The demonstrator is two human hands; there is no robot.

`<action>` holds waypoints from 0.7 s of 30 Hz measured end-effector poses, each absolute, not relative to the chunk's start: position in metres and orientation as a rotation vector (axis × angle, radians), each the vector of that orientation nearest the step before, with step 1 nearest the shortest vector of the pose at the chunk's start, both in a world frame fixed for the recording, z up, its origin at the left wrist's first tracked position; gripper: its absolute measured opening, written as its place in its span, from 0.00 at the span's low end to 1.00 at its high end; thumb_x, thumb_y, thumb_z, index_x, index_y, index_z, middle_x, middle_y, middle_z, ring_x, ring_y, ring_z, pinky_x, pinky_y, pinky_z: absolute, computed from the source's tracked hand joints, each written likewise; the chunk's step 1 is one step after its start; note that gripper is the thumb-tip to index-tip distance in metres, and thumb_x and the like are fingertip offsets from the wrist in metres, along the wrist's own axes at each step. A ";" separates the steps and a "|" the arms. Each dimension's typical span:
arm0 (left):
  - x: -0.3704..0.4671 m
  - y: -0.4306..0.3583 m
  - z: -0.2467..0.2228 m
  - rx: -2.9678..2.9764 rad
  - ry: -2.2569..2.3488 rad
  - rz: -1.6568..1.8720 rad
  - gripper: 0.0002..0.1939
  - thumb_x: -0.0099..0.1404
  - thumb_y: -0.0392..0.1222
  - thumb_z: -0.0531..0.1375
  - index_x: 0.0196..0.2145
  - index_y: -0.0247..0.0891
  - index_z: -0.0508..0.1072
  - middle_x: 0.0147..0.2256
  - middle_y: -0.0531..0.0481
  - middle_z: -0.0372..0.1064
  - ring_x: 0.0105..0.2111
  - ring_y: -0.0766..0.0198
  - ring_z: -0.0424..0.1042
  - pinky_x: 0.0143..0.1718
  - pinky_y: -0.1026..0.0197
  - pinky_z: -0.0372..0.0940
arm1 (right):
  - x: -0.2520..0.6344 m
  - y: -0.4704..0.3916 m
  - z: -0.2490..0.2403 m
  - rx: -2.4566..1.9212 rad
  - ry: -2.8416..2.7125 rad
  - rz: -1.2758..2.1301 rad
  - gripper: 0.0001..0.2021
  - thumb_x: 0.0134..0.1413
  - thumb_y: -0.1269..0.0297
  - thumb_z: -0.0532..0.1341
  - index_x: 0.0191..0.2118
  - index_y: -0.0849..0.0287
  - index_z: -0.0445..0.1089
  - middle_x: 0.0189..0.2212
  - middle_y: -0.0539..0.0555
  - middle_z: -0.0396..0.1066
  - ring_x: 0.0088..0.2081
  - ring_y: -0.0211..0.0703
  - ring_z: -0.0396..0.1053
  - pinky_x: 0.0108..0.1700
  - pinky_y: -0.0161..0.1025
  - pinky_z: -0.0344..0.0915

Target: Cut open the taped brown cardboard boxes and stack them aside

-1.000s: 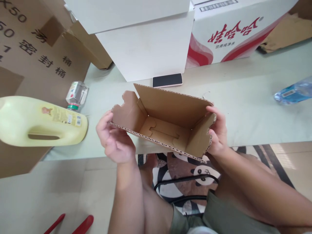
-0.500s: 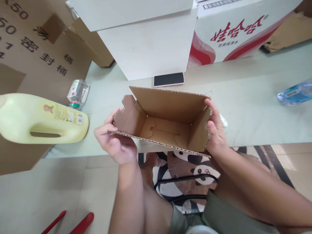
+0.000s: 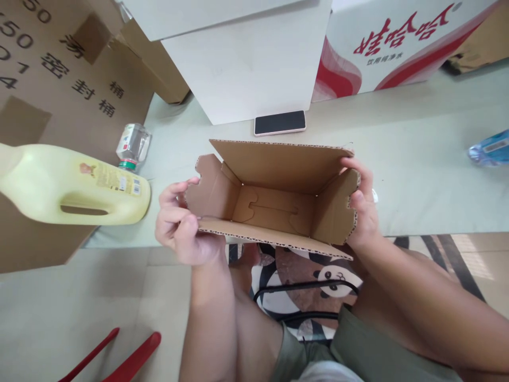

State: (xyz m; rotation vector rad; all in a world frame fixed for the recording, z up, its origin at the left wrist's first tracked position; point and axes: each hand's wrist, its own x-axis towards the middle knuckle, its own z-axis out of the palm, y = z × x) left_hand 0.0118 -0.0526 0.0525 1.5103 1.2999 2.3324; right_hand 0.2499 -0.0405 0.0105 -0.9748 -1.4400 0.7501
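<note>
- Since a second ago, the box point(image 3: 274, 204) has levelled slightly, and its near wall's inner face now shows.
- Left hand point(image 3: 186, 228): fingers and thumb pinching the box's left end.
- Right hand point(image 3: 363, 204): gripping its right end.
- The box, mouth up, is at the table's point(image 3: 409, 159) near edge, before the phone point(image 3: 280, 122).

Across the middle, a table point(image 3: 417, 159) with a pale green top. Below — pale tiled floor point(image 3: 159, 297), a panda-print mat point(image 3: 288, 260) and curved black tubing point(image 3: 306, 288). At right — a bright patch of light point(image 3: 475, 262) on the floor.
</note>
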 end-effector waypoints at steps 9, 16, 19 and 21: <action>0.009 -0.053 0.051 1.409 1.447 2.309 0.14 0.54 0.55 0.55 0.29 0.45 0.56 0.32 0.50 0.60 0.37 0.55 0.69 0.49 0.45 0.67 | 0.248 -0.041 0.008 -1.096 -1.497 0.717 0.28 0.64 0.36 0.44 0.66 0.34 0.57 0.63 0.49 0.64 0.66 0.55 0.61 0.66 0.56 0.62; 0.007 -0.047 0.051 1.421 1.247 2.239 0.10 0.52 0.48 0.56 0.25 0.43 0.59 0.28 0.50 0.57 0.33 0.58 0.64 0.43 0.51 0.65 | 0.250 -0.031 0.000 -0.826 -1.462 0.815 0.20 0.68 0.50 0.53 0.62 0.38 0.62 0.61 0.49 0.66 0.63 0.50 0.65 0.67 0.55 0.61; 0.010 -0.046 0.051 1.434 1.218 2.195 0.08 0.53 0.47 0.56 0.23 0.42 0.61 0.27 0.51 0.59 0.31 0.59 0.64 0.42 0.52 0.65 | 0.250 -0.031 0.002 -0.896 -1.485 0.868 0.22 0.65 0.51 0.59 0.62 0.41 0.61 0.61 0.51 0.66 0.64 0.51 0.63 0.69 0.57 0.58; 0.011 -0.046 0.050 1.446 1.209 2.169 0.08 0.54 0.46 0.55 0.23 0.42 0.62 0.26 0.50 0.61 0.30 0.59 0.65 0.40 0.52 0.65 | 0.249 -0.032 0.004 -0.934 -1.484 0.887 0.22 0.63 0.51 0.61 0.61 0.41 0.61 0.61 0.51 0.65 0.65 0.51 0.62 0.70 0.58 0.56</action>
